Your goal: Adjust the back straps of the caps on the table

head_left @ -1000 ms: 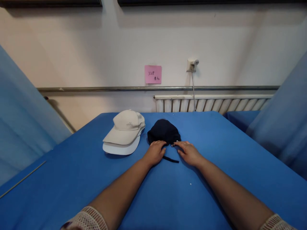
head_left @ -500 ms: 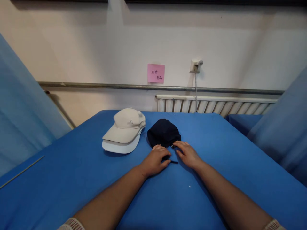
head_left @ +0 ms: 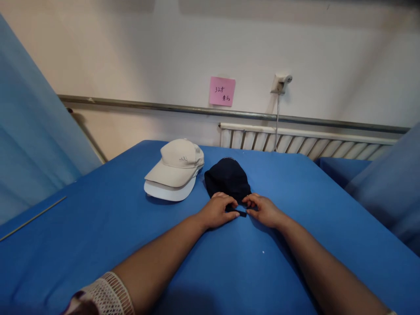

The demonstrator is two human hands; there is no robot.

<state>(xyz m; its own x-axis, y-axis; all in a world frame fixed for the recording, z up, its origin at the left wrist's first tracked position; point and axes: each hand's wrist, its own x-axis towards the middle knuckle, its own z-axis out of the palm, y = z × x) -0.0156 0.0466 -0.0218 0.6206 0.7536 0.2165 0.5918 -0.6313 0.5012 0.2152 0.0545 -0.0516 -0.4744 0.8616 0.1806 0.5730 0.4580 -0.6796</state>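
Observation:
A dark navy cap (head_left: pixel 228 176) lies on the blue-covered table, its back opening toward me. My left hand (head_left: pixel 216 211) pinches the cap's adjustment strap (head_left: pixel 242 214), whose black end pokes out to the right past the thumb. My right hand (head_left: pixel 265 211) is closed at the right rear edge of the cap, thumb and fingertips drawn together on its strap side. The fingers cover the buckle area, so I cannot see that part clearly. The two hands are a small gap apart.
Left of the dark cap, a beige cap (head_left: pixel 175 168) rests stacked on a white cap (head_left: pixel 170 192). A thin rod (head_left: pixel 33 218) lies at the table's left. Behind stand a radiator (head_left: pixel 259 139) and a metal rail (head_left: pixel 157 106); blue curtains (head_left: pixel 39 131) hang at both sides.
My right hand has closed its fingers at the cap's rear edge, where they were looser before. The left hand has shifted slightly along with the strap. The view has tilted a little.

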